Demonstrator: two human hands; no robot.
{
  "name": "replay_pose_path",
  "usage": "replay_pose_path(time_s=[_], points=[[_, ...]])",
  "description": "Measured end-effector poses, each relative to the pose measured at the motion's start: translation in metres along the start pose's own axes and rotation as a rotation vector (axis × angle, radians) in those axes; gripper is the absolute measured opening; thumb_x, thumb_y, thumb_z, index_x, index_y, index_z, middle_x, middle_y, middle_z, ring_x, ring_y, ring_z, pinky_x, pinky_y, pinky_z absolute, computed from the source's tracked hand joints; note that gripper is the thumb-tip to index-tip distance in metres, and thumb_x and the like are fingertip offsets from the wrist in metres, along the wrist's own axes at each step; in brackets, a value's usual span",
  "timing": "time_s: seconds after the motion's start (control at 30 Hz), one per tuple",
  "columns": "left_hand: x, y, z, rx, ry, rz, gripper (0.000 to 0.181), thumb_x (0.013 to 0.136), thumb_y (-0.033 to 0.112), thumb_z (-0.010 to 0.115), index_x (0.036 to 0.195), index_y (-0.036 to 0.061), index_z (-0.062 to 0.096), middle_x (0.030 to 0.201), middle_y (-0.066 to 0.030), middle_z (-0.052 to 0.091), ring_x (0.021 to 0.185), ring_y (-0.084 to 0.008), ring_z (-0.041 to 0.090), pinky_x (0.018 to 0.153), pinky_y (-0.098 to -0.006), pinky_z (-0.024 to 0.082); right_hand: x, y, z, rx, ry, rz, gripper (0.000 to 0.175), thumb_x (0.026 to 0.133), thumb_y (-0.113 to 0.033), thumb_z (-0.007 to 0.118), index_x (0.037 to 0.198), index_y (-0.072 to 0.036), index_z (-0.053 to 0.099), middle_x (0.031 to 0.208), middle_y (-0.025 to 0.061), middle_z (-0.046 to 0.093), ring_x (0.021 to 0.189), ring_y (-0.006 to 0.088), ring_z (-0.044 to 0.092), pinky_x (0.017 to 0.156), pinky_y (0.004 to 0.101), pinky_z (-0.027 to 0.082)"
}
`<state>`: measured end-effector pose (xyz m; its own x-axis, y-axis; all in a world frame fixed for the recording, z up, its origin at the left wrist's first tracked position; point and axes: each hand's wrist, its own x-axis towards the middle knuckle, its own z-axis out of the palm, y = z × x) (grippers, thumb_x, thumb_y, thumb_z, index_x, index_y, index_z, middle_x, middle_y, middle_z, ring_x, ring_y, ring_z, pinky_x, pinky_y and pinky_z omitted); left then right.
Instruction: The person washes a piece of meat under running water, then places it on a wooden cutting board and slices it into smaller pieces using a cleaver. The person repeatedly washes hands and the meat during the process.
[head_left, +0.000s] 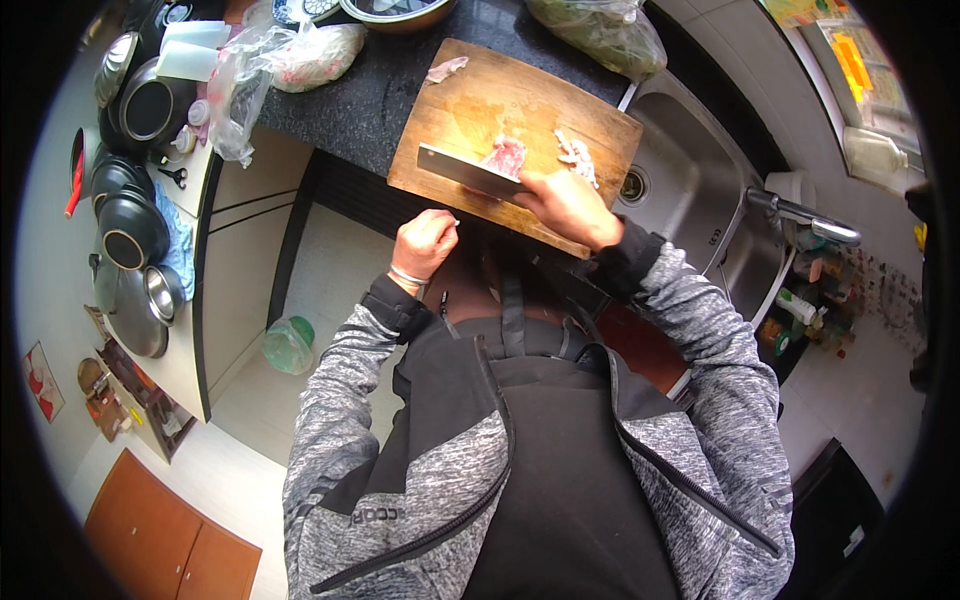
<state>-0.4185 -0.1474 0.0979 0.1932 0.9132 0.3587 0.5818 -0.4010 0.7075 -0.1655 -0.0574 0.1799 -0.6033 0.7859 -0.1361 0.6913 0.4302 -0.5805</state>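
My right hand (566, 206) grips a cleaver (469, 171), its broad steel blade reaching left across a wooden cutting board (442, 120). Just beyond the blade lies a piece of raw pink meat (505, 154), partly covered by it. To the right is a small pile of whitish meat or fat strips (576, 155). A pale scrap (448, 69) rests at the board's far left corner. My left hand (425, 244) is curled closed in front of the counter, off the board. At its fingertips shows a small white bit (457, 223), too small to identify.
Right of the board is a stainless steel sink (686, 142) with a faucet (806, 214). Plastic bags (319, 56) (600, 30) and a bowl (397, 11) stand on the dark countertop (330, 120). Pots (131, 229) crowd the left counter. A green bin (289, 345) sits below.
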Motion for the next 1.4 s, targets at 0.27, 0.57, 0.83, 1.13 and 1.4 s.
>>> replay_pose_path(time_s=[0.27,0.57,0.83,1.13,1.4], points=[[0.016,-0.006,-0.022,0.05,-0.015,0.004,0.016,0.077,-0.003,0.072,0.092,0.0028,0.07,0.085,-0.0109,0.069,0.074,-0.0284,0.07,0.064,-0.035,0.057,-0.035,0.01,-0.044,0.127,0.138,0.19,0.02,0.089,-0.014,0.072,0.104,-0.001,0.068,0.087,0.019,0.072,0.079,0.0367,0.071,0.068,0.0391,0.054],[0.058,0.029,0.015,-0.066,-0.142,0.16,0.019,0.078,0.001,0.073,0.096,0.0067,0.07,0.088,-0.0084,0.071,0.076,-0.027,0.071,0.066,-0.0346,0.057,-0.101,0.028,-0.038,0.332,0.256,0.481,0.018,0.09,-0.017,0.071,0.098,-0.001,0.067,0.087,0.0186,0.073,0.081,0.0383,0.07,0.068,0.041,0.054],[0.091,0.039,0.094,-0.011,-0.327,0.336,0.012,0.08,0.005,0.068,0.091,0.0047,0.066,0.103,-0.0125,0.069,0.09,-0.0298,0.067,0.076,-0.0378,0.056,-0.137,0.025,-0.035,0.35,0.391,0.62,0.017,0.091,-0.018,0.071,0.095,-0.002,0.067,0.083,0.0197,0.071,0.078,0.0399,0.069,0.065,0.0423,0.053],[0.082,0.028,0.06,0.045,-0.465,0.379,0.038,0.075,0.0,0.069,0.112,0.0086,0.071,0.134,-0.0195,0.059,0.127,-0.041,0.054,0.104,-0.0484,0.047,-0.162,0.028,-0.028,0.361,0.488,0.661,0.016,0.09,-0.019,0.07,0.093,-0.004,0.067,0.08,0.019,0.07,0.076,0.0406,0.068,0.064,0.0436,0.052],[0.094,0.023,0.032,-0.038,-0.332,0.253,0.016,0.075,0.006,0.08,0.087,0.0067,0.071,0.084,-0.0081,0.066,0.081,-0.0296,0.064,0.072,-0.0388,0.052,-0.167,0.016,-0.015,0.338,0.32,0.656,0.018,0.09,-0.024,0.072,0.096,-0.008,0.067,0.08,0.0184,0.07,0.079,0.0421,0.067,0.068,0.0471,0.053]])
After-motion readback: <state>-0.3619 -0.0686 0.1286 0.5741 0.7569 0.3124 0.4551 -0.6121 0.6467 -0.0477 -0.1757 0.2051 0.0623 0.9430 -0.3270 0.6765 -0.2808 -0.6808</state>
